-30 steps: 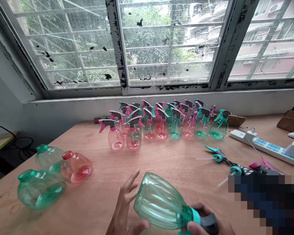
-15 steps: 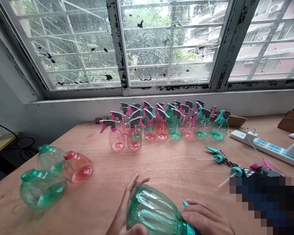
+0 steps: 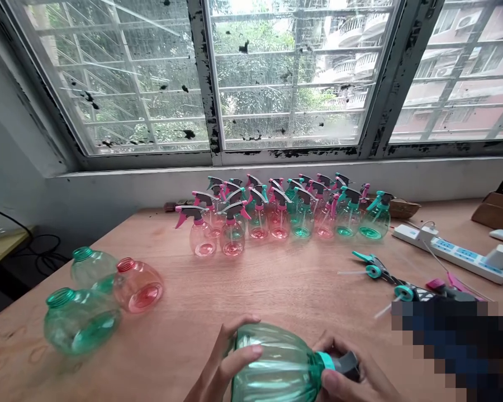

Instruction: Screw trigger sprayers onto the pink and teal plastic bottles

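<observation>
A clear green spray bottle [image 3: 276, 363] lies on its side in my two hands at the bottom middle. My left hand [image 3: 230, 363] wraps round its base end, thumb on top. At the neck, my right hand [image 3: 352, 368] has its thumb and fingers closed on the spray head [image 3: 335, 363], which has a teal collar and a dark grey body. Part of the head is hidden by the fingers. To the left lie two green bottles [image 3: 81, 324] and a pink bottle [image 3: 138, 285], all with open necks and no heads.
Several pink and green bottles with spray heads [image 3: 279, 218] stand in rows by the window wall. At right lie loose spray heads [image 3: 375, 268], a power strip [image 3: 452, 251] and a brown case [image 3: 498, 206]. A blurred-out dark patch covers the lower right.
My right hand has come round the spray head, its thumb now at the collar. The bottle has tipped closer to level. My left thumb has moved up onto the bottle's side.
</observation>
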Motion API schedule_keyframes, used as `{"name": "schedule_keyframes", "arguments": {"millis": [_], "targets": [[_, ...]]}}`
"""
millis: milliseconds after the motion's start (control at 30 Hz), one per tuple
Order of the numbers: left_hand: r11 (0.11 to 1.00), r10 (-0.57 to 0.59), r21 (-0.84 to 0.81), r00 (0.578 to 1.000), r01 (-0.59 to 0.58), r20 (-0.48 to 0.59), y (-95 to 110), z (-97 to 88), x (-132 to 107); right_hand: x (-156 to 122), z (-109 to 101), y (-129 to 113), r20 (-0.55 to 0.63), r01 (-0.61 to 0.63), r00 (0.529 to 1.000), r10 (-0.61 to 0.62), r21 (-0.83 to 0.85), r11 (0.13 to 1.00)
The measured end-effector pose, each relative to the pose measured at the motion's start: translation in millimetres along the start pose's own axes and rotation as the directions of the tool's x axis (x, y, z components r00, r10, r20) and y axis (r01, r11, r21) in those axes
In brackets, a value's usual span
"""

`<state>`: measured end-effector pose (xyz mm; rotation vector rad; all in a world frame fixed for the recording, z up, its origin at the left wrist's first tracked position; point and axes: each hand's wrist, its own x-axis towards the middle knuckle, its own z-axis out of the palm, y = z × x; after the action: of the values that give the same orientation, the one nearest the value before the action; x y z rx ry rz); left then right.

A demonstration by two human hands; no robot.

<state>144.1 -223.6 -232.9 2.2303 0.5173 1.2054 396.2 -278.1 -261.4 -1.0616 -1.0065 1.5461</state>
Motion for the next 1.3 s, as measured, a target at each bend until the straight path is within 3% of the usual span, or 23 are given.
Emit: {"name": "schedule_keyframes", "arguments": {"millis": [100, 167, 233, 300, 400, 467, 633, 833, 1033, 1300], "targets": [[0.999, -0.025, 0.041, 0.999, 0.023, 0.048, -4, -8.7, 0, -2, -2, -15, 0.009, 0.132, 0.991, -0.133, -0.199, 0.971], [0.995, -0.063, 0.083, 0.995, 0.057, 0.072, -9, -12.1, 2, -4, -4, -32, -0.007, 0.239, 0.963, -0.269, -0.436, 0.868], [0.975, -0.136, 0.187, 0.989, 0.122, 0.062, -14, -12.1, 4, -2, -5, -51, 0.008, 0.335, 0.896, -0.444, -0.668, 0.665], [0.928, -0.213, 0.319, 0.976, 0.193, 0.031, -17, -9.3, 6, 7, -5, -73, 0.08, 0.357, 0.823, -0.562, -0.842, 0.403], [0.877, -0.245, 0.431, 0.969, 0.211, 0.025, -22, -4.3, 7, 36, -5, -109, 0.193, 0.266, 0.809, -0.555, -0.963, 0.053], [0.872, -0.245, 0.447, 0.968, 0.198, 0.049, -26, -2.5, 6, 65, -4, -132, 0.229, 0.193, 0.821, -0.523, -0.973, -0.123], [0.88, -0.315, 0.425, 0.93, 0.212, 0.188, -31, -3.5, 4, 147, 3, -174, 0.262, 0.167, 0.858, -0.443, -0.956, -0.242], [0.906, -0.319, 0.359, 0.919, 0.224, 0.231, -34, -5.8, 2, 213, 20, -186, 0.274, 0.147, 0.9, -0.339, -0.923, -0.356], [0.932, -0.301, 0.283, 0.919, 0.226, 0.255, -36, -4.8, 0, 234, 27, -187, 0.294, 0.127, 0.895, -0.336, -0.889, -0.439], [0.929, -0.325, 0.272, 0.903, 0.25, 0.28, -33, -6.8, 3, 236, 27, -180, 0.38, 0.14, 0.837, -0.393, -0.844, -0.518]]}}
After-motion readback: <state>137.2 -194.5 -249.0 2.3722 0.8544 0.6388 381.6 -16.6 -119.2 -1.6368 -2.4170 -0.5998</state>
